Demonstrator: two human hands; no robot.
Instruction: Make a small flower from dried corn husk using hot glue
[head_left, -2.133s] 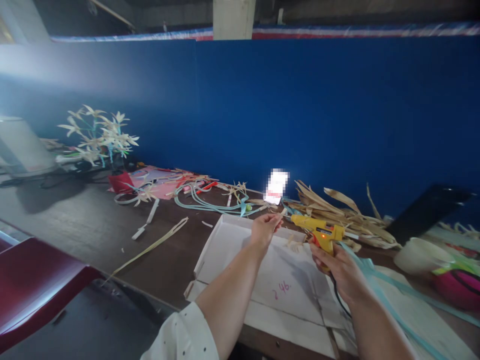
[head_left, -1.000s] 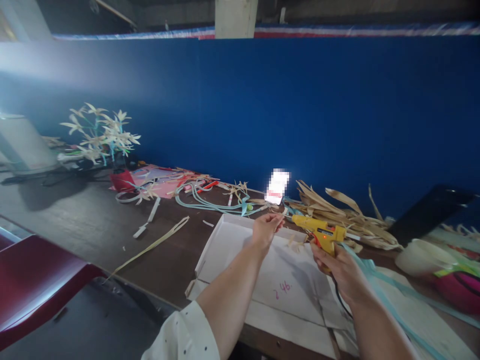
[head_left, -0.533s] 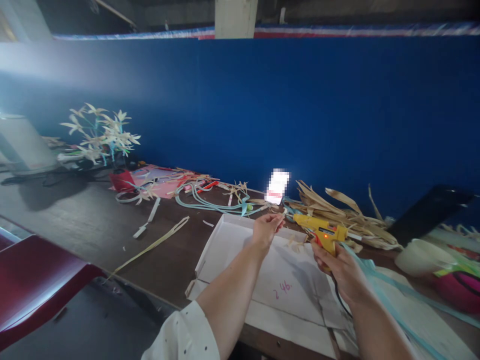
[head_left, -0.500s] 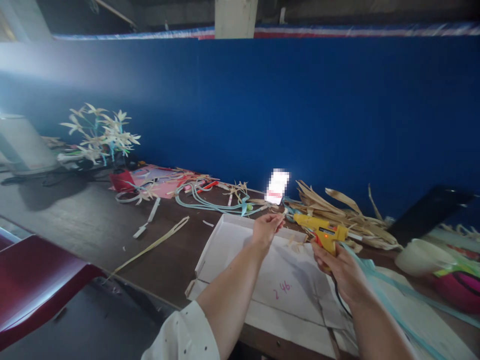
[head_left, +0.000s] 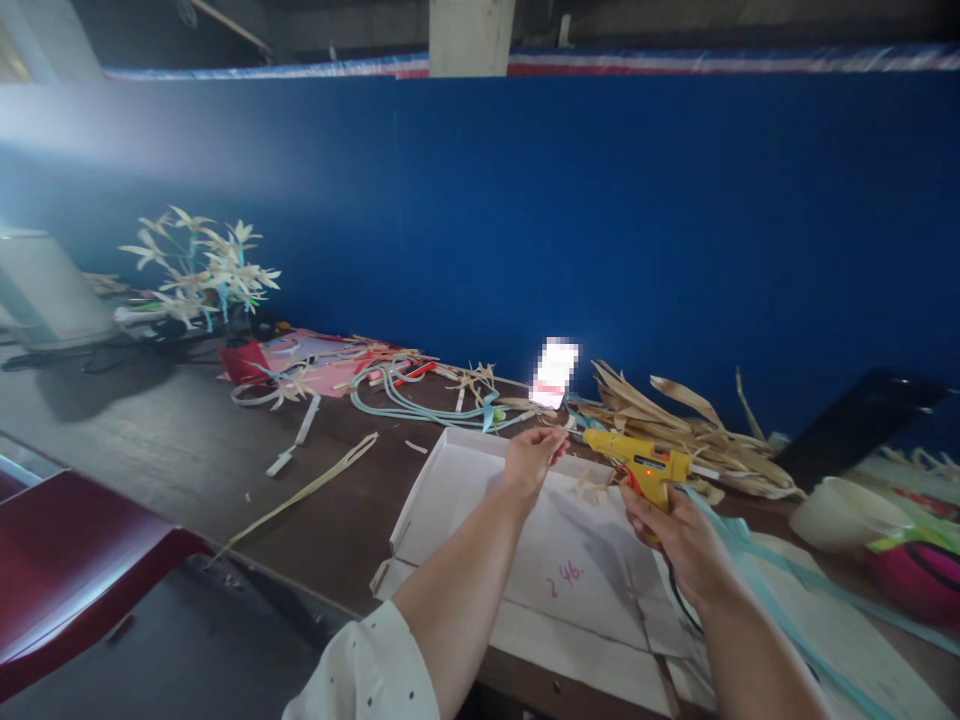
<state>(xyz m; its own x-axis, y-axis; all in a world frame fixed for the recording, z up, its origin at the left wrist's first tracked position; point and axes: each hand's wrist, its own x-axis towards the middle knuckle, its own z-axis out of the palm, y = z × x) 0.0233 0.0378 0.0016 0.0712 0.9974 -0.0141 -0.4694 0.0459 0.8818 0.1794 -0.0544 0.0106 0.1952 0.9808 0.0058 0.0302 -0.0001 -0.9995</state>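
In my right hand (head_left: 671, 520) is a yellow hot glue gun (head_left: 637, 462), its orange light lit and a glue stick poking from the back. Its nozzle points left, close to the fingertips of my left hand (head_left: 534, 455). Those fingers are pinched together around a small pale piece, too small to make out clearly. Both hands are above an open white cardboard box lid (head_left: 525, 560) with pink handwriting. Pale husk scraps (head_left: 592, 488) lie on the cardboard near the gun.
Behind the hands a lit phone (head_left: 555, 373) leans by the blue partition (head_left: 675, 220). Dried husks (head_left: 675, 420) pile to the right, near a whitish cup (head_left: 847, 515). Blue cords (head_left: 405, 410), coloured paper and husk flowers (head_left: 210, 270) lie or stand leftward. A red chair (head_left: 82, 560) sits front left.
The glue gun in my right hand has shifted slightly left, bringing its nozzle nearer my left fingertips. My left hand stays almost still.
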